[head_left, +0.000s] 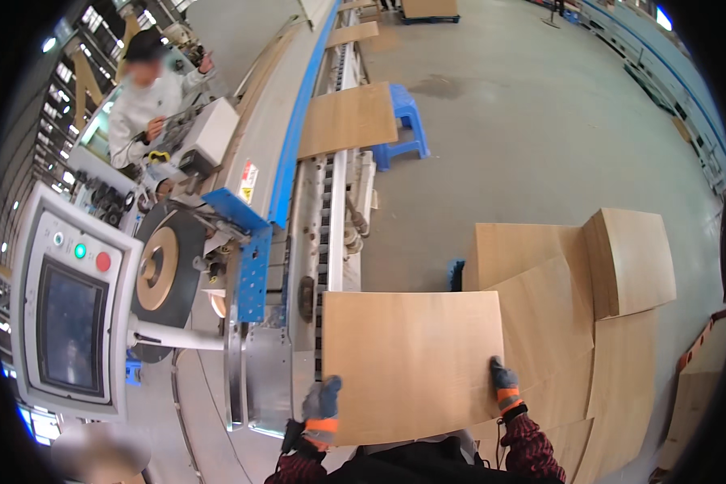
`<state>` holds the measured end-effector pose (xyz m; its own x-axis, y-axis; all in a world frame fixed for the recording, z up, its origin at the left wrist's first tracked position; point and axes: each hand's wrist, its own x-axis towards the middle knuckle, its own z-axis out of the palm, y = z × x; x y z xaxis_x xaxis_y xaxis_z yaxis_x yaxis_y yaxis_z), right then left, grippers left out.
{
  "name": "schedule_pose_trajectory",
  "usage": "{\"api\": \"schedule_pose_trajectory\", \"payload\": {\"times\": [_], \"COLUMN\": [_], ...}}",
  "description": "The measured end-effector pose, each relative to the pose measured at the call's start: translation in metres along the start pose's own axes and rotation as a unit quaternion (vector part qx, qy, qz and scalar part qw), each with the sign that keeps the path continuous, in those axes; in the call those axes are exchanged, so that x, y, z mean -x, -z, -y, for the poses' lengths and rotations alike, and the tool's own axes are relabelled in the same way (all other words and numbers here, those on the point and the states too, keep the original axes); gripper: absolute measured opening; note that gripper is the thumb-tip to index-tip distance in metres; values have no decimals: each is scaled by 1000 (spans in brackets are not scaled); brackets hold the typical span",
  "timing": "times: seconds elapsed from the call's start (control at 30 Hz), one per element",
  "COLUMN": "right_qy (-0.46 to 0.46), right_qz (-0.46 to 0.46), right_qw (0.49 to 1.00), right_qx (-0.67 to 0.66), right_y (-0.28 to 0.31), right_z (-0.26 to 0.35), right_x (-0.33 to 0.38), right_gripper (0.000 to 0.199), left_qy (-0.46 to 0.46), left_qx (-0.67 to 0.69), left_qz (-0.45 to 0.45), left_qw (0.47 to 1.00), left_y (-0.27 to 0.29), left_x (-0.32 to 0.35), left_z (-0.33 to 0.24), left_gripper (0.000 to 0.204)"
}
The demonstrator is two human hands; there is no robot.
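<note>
A flat, light-brown wooden panel (411, 363) is held level in front of my body. My left hand (323, 401), in a grey and orange work glove, grips its left edge near the lower corner. On the opposite edge, my gloved right hand (504, 379) is closed with the thumb on top. The fingers under the panel are hidden. The panel's left side reaches the conveyor rail (336, 234) of a long machine. To its right, and partly beneath it, lie stacks of similar wooden panels (544, 310).
A control screen (73, 331) on an arm stands left, beside a large reel (160, 270). Another panel (347, 121) rides farther up the conveyor, next to a blue plastic stool (407, 125). Across the machine, a person in white (149, 105) stands by a white box (210, 133).
</note>
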<state>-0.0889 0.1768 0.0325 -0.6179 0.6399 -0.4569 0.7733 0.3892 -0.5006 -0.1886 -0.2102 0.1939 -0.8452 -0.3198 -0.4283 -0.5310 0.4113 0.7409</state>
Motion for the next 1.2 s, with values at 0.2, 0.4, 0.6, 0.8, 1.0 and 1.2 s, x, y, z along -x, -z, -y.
{"api": "schedule_pose_trajectory", "payload": {"times": [0.2,0.4,0.6,0.8,1.0,1.2], "right_qy": [63,105,275,86,272,144], "right_qz": [122,122,17,111,40,-106], "right_qw": [982,931,924,968,881,974], "right_qx": [-129,-329,-264,-210,-385,-137], "right_y": [-27,-54,-94,-58,-74,-14], "right_z": [135,204,211,266,257,144], "right_x": [76,117,33,42,4,-108], "right_gripper": [43,23,25,36,44,33], "left_qy": [-241,-382,-444,-445,-503,-515], "left_qx": [-433,-390,-368,-332,-305,-308], "left_qz": [-248,-121,-133,-154,-159,-161], "left_qw": [832,829,806,817,793,784], "left_y": [60,39,20,16,3,-8], "left_x": [34,11,-51,-71,-108,-160], "left_z": [4,0,-31,-26,-42,-84], "left_gripper": [62,57,52,43,37,35]}}
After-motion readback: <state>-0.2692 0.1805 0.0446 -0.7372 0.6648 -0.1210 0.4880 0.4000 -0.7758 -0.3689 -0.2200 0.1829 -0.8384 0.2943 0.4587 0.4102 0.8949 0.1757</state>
